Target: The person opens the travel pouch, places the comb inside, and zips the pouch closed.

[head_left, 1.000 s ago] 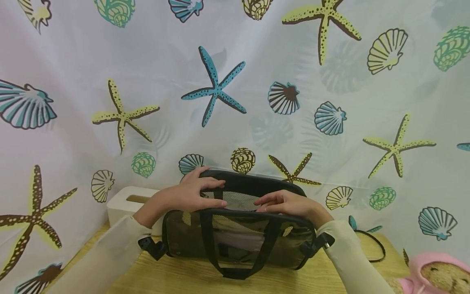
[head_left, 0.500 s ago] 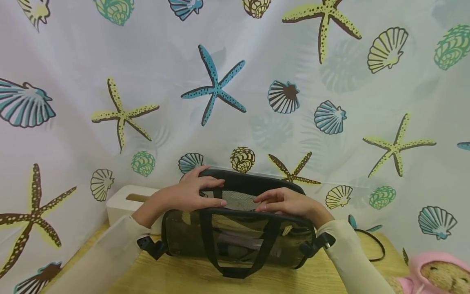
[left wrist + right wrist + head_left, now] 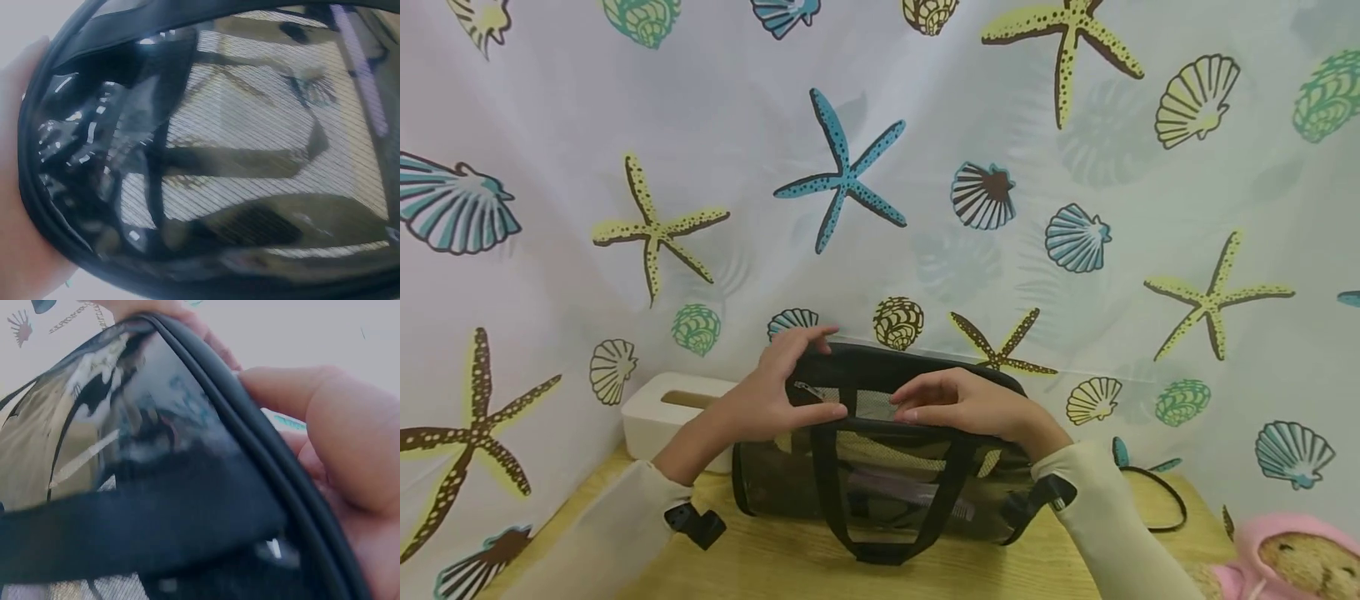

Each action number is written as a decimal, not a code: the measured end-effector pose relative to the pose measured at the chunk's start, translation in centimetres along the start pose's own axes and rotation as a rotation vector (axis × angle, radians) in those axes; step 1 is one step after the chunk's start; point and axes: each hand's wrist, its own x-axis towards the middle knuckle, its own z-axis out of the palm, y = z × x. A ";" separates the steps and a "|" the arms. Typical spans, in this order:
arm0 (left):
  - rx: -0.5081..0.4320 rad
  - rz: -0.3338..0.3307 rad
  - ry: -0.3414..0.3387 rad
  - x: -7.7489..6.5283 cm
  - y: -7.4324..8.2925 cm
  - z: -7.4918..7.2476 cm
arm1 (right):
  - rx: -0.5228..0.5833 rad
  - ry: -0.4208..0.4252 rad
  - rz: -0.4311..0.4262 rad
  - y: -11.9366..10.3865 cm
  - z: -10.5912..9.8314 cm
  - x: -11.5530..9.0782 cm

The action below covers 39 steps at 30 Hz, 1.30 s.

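Observation:
A black-trimmed bag [image 3: 775,479] of see-through tinted plastic stands on the table with its top gaping. Two black straps meet in a handle [image 3: 880,553] that hangs down its front. Through the front panel shows a lilac item [image 3: 880,485], its kind unclear, and near it something with comb-like teeth. My left hand [image 3: 760,396] spans the left end of the opening, thumb along the front rim, fingers raised near the back rim. Over the front rim's right half, my right hand [image 3: 977,406] has loosely bent fingers. Its thumb [image 3: 281,390] touches the black rim [image 3: 250,431] in the right wrist view.
Behind the bag at left stands a white box [image 3: 647,421] with a slot in its top. A black cord [image 3: 1180,500] curves at right. In the lower right corner is a plush toy [image 3: 1292,558] in a pink hood. A printed curtain [image 3: 910,108] hangs behind.
My left fingers have lifted and spread away from the thumb. The right hand has shifted up and a little left. The bag's contents show more clearly through the front.

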 end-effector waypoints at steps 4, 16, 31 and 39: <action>-0.054 -0.040 0.119 -1.3 -1.0 0.6 | -0.075 0.014 0.002 -1.0 0.5 1.1; -0.243 -0.098 0.382 -6.3 -3.7 1.8 | -0.280 0.027 0.062 -3.1 3.1 5.7; -0.231 -0.103 0.304 -7.2 -4.8 2.1 | -0.390 0.050 0.163 -4.6 5.0 10.8; -0.247 -0.140 0.267 -6.8 -4.7 1.7 | -0.408 0.095 0.158 -5.1 5.2 11.4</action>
